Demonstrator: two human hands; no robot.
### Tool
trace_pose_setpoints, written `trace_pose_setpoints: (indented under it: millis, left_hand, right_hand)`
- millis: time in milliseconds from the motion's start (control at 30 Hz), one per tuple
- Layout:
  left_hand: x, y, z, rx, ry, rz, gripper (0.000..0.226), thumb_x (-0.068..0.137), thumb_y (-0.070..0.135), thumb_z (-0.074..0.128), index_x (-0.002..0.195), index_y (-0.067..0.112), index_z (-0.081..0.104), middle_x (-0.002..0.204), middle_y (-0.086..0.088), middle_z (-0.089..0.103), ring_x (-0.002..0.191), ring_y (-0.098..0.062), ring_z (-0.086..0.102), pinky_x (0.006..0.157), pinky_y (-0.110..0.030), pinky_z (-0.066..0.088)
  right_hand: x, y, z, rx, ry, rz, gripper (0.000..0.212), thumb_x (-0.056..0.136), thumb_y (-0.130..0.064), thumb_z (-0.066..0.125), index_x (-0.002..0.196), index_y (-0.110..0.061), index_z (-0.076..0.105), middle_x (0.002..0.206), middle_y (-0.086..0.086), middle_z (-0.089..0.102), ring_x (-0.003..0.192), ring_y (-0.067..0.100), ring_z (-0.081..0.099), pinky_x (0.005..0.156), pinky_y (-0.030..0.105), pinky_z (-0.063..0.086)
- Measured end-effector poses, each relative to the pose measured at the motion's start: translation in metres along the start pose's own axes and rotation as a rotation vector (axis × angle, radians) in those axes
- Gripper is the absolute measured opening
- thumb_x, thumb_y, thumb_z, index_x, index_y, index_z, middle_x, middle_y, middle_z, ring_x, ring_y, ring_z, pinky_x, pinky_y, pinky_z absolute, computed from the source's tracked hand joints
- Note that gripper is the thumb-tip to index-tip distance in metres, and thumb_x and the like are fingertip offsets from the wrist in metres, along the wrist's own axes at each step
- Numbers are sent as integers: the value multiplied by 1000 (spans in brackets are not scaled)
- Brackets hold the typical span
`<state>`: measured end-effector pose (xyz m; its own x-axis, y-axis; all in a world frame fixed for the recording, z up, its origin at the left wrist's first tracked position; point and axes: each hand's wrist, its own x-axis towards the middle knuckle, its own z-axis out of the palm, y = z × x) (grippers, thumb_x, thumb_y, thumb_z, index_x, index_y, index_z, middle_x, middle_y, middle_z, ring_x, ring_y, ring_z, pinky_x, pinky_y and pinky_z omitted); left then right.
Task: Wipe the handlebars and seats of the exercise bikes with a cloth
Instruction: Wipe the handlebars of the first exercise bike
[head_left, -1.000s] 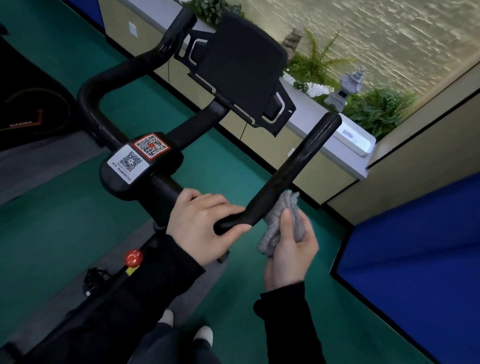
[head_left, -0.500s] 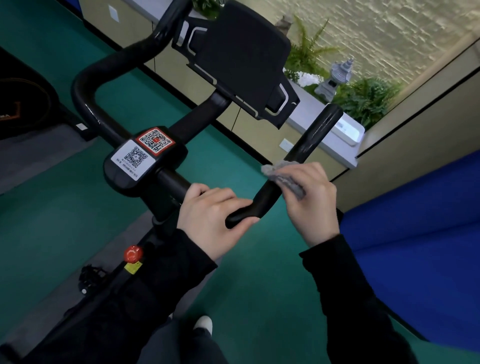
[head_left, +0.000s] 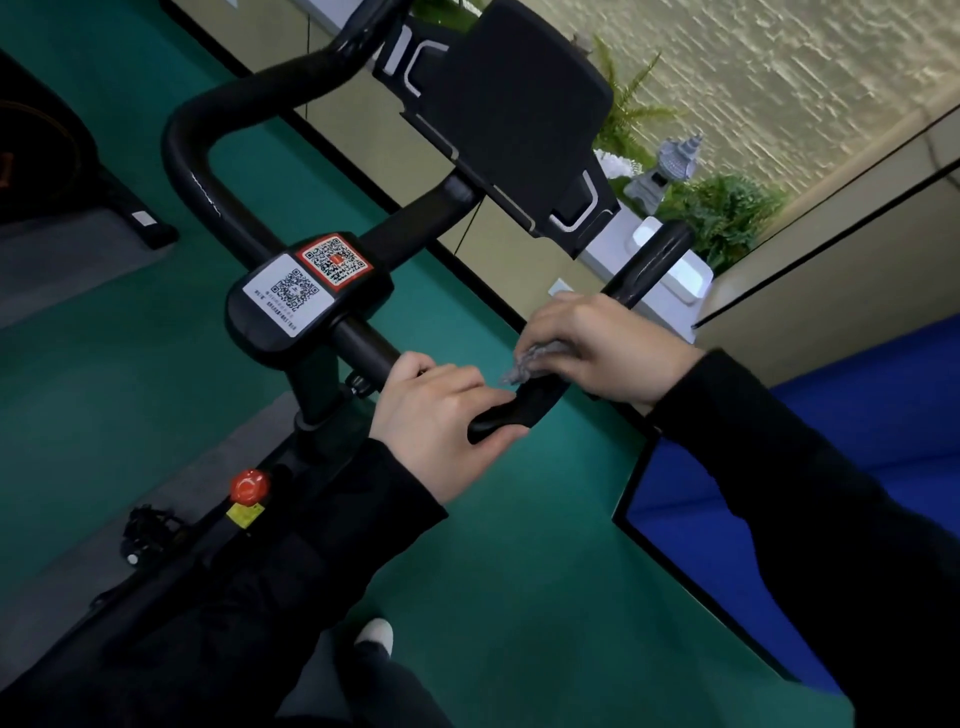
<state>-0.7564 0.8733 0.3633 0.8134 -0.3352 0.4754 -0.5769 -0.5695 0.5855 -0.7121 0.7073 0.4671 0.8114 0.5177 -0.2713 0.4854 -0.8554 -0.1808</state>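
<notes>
Within the last second the right hand (head_left: 608, 348) has come up from beneath the bar. It now curls over the right arm of the handlebar (head_left: 649, 260) at centre right of the frame, pressing the grey cloth (head_left: 535, 361) onto it, so wiping of this arm looks under way. The left hand (head_left: 436, 421) grips the bend just below. Most of the cloth is hidden under fingers, and the seat lies out of frame.

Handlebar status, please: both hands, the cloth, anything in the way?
Left hand grips the handlebar at its bend. Right hand wraps grey cloth round the same bar, further up. Tablet holder above, apart from both hands.
</notes>
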Motion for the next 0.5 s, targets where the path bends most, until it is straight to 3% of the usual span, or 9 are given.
trace_pose_setpoints:
  millis: [133, 233, 300, 367, 433, 500]
  left_hand:
    - [0, 0, 1, -15, 20, 1, 27, 72, 46, 70, 82, 22, 76, 65, 7, 65, 61, -17, 62, 73, -29, 29]
    - [-1, -2, 1, -29, 24, 8, 27, 72, 47, 70, 80, 22, 76, 65, 7, 64, 60, -17, 61, 72, -29, 30]
    - [-1, -2, 0, -38, 24, 5, 26, 73, 48, 68, 79, 24, 75, 64, 8, 64, 59, -15, 60, 72, -28, 30]
    - [-1, -2, 0, -46, 25, 0, 25, 74, 49, 67, 77, 26, 75, 63, 9, 62, 59, -14, 60, 72, -28, 31]
    - [-1, -1, 1, -41, 30, -3, 24, 74, 50, 67, 77, 27, 75, 63, 9, 61, 59, -14, 60, 73, -27, 30]
    - [-1, -1, 1, -35, 34, -5, 25, 73, 50, 67, 77, 26, 75, 64, 9, 62, 59, -14, 60, 73, -27, 30]
  right_hand:
    - [32, -4, -8, 88, -313, 52, 6, 90, -11, 64, 91, -14, 68, 93, 3, 72, 89, 18, 66, 86, 32, 51]
    - [45, 0, -10, 166, -489, 88, 11, 91, -8, 62, 88, -19, 63, 86, 1, 72, 79, 14, 65, 77, 29, 54]
    - [49, 7, -15, 154, -528, 117, 9, 92, -10, 62, 89, -18, 64, 70, -11, 69, 59, 1, 58, 58, 16, 47]
    - [52, 16, -21, 107, -514, 156, 9, 93, -8, 60, 91, -16, 64, 48, -18, 57, 39, -1, 48, 41, 9, 34]
    - [53, 19, -22, 96, -513, 175, 9, 92, -7, 60, 90, -14, 65, 47, -14, 54, 37, 2, 44, 39, 12, 33]
    - [53, 11, -18, 168, -555, 144, 7, 91, -4, 61, 91, -9, 66, 63, -5, 61, 46, 0, 46, 46, 14, 37]
